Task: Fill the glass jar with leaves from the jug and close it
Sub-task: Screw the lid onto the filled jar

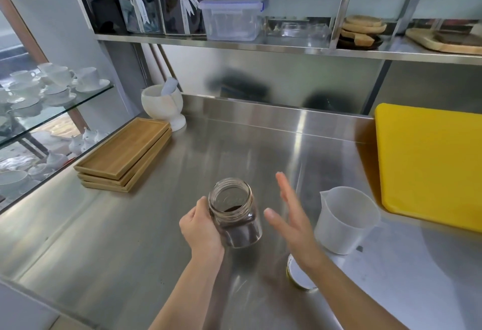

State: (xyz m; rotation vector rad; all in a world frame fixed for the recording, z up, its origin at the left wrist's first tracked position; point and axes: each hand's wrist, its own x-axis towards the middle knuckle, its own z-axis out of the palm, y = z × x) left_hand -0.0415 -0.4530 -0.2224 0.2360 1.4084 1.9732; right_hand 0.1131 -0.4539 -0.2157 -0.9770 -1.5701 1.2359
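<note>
At the counter's (135,228) near edge, the left hand (200,228) wraps the open jar (234,216), tilting it, probably to settle the dark leaves inside; the right hand (292,215) hovers just beside it, flat and spread, holding nothing; the jug (347,221) stands upright to the right, apparently emptied; the lid (300,273) lies under the right wrist, ready for closing.

The glass jar (234,216) is clear, with dark brown leaves (241,235) inside, and the jug (345,221) is milky white. The tabletop (130,225) is brushed silver steel, bearing a bright yellow board (430,165), honey-brown wooden trays (122,155) and a white mortar (163,106).
</note>
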